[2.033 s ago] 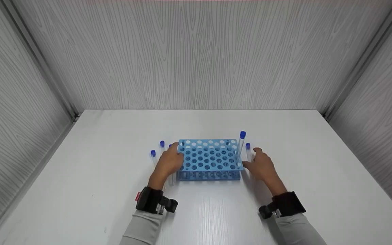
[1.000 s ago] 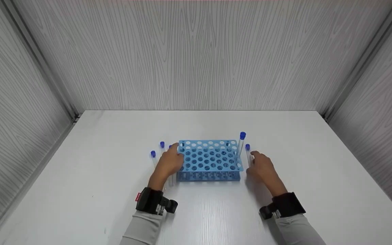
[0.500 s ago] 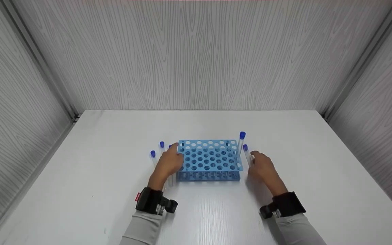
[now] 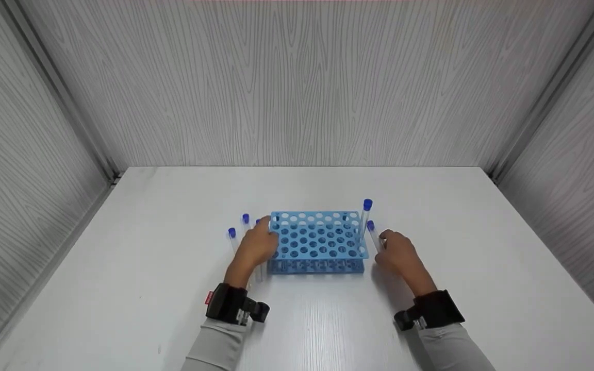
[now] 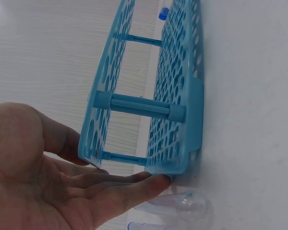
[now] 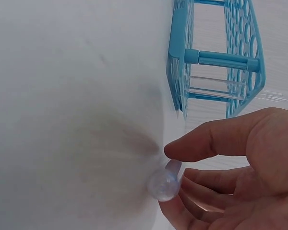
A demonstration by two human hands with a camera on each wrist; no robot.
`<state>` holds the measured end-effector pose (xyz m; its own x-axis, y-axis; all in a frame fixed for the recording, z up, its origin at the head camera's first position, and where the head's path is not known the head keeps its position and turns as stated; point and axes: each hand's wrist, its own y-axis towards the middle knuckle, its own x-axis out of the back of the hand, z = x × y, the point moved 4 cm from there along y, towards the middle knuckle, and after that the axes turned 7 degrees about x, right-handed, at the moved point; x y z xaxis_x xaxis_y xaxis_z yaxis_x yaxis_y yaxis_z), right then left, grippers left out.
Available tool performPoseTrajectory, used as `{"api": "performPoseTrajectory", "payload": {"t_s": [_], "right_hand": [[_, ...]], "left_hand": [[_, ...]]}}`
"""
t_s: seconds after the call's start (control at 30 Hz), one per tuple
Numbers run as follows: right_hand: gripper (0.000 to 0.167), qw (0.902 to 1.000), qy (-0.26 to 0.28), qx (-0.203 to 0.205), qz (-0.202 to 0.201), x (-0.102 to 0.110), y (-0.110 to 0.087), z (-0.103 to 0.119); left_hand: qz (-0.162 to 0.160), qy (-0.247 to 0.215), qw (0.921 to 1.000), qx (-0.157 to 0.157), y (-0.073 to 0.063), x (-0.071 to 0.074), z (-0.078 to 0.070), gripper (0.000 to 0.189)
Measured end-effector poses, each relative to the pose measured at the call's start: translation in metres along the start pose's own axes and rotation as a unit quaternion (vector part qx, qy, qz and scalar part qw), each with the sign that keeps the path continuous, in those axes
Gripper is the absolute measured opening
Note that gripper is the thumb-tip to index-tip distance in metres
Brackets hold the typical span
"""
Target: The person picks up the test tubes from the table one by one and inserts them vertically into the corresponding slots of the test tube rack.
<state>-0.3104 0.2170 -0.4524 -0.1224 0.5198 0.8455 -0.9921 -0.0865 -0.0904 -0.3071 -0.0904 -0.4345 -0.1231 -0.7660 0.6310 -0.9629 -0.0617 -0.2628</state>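
Observation:
A blue test tube rack sits on the table, its holes facing up. My left hand holds its left end; in the left wrist view the thumb is at one plate of the rack and the fingers lie along the end. One blue-capped test tube stands upright in the rack's right end. Just right of the rack, my right hand pinches another blue-capped test tube, which leans a little toward the rack. The right wrist view shows its rounded bottom between thumb and fingers.
Left of the rack lie several more blue-capped test tubes, such as one with its cap beside my left wrist; my left hand partly covers them. A grey wood-grained wall rises behind the white table.
My right hand's fingers have drawn in around the test tube beside the rack. The tube's cap has tipped slightly left toward the rack. My left hand and the rack have stayed put.

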Motion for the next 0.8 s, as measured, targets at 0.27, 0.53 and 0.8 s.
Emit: {"api": "performPoseTrajectory", "payload": {"t_s": [0.27,0.53,0.8], "right_hand": [[0.051,0.9998,-0.004,-0.016,0.013,0.0002,-0.0012,-0.0010],[0.050,0.9997,-0.008,-0.016,0.015,0.0003,0.0007,-0.0015],[0.044,1.0000,-0.004,-0.008,0.004,0.0010,0.0006,-0.0012]], "left_hand": [[0.001,0.001,1.0000,0.006,0.0002,0.0008,0.0004,0.059],[0.004,-0.001,1.0000,0.008,0.0001,0.0003,-0.0006,0.059],[0.001,-0.004,1.0000,0.007,-0.0008,0.0003,-0.0007,0.059]]}}
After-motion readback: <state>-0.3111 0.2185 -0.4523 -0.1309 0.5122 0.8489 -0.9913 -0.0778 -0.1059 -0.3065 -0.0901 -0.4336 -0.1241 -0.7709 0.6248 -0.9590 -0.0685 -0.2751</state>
